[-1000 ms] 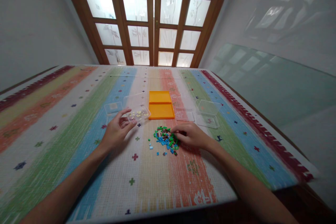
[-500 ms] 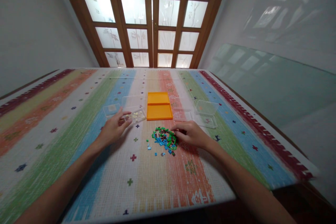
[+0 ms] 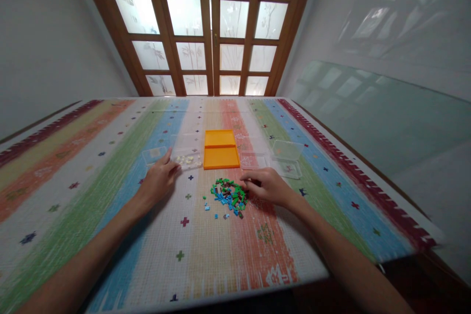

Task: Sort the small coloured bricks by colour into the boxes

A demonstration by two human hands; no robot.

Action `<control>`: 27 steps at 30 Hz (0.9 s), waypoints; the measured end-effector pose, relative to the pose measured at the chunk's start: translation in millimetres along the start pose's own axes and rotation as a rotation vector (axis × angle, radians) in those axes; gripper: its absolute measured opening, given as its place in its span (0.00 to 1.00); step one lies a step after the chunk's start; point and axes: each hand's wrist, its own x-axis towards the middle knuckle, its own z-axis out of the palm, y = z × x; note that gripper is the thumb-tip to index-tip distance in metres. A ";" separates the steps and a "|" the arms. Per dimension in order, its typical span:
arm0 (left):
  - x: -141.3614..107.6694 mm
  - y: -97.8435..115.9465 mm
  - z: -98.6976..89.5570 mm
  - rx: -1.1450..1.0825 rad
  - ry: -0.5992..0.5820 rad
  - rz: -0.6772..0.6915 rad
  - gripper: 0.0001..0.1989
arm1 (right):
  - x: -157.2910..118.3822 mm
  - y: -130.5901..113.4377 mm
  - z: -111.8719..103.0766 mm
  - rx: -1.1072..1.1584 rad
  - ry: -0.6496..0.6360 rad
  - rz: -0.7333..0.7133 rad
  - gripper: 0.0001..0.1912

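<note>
My left hand [image 3: 160,179] rests at the near left corner of a clear plastic box [image 3: 198,164] of small pale yellow pieces [image 3: 186,159]. Its fingers are apart, one stretched forward past a second clear box [image 3: 150,157]; nothing shows in its grasp. At the right edge of a heap of small green, blue and brown building bricks [image 3: 230,196], my right hand [image 3: 265,185] is curled with thumb and fingertips close together. Whatever those fingertips hold, if anything, is too small to make out. A few loose blue bricks [image 3: 206,207] lie left of the heap.
Behind the heap lies an open orange case [image 3: 222,157]. To its right are clear open boxes [image 3: 290,169]. A striped cloth [image 3: 206,255] covers the table; a glass-paned wooden door [image 3: 211,34] stands beyond its far edge.
My left hand has come away from the clear box of pale pieces, shifting slightly left, and the box now sits flatter. My right hand stays by the brick heap. The view shifted slightly.
</note>
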 end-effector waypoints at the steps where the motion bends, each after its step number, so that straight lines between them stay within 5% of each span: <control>1: 0.0 -1.9 1.1 0.008 0.004 0.006 0.14 | -0.3 0.3 0.0 -0.005 -0.003 0.006 0.11; 27: 0.3 -40.6 2.8 -0.107 -0.020 0.126 0.21 | -2.4 8.8 0.7 -0.083 -0.013 -0.020 0.11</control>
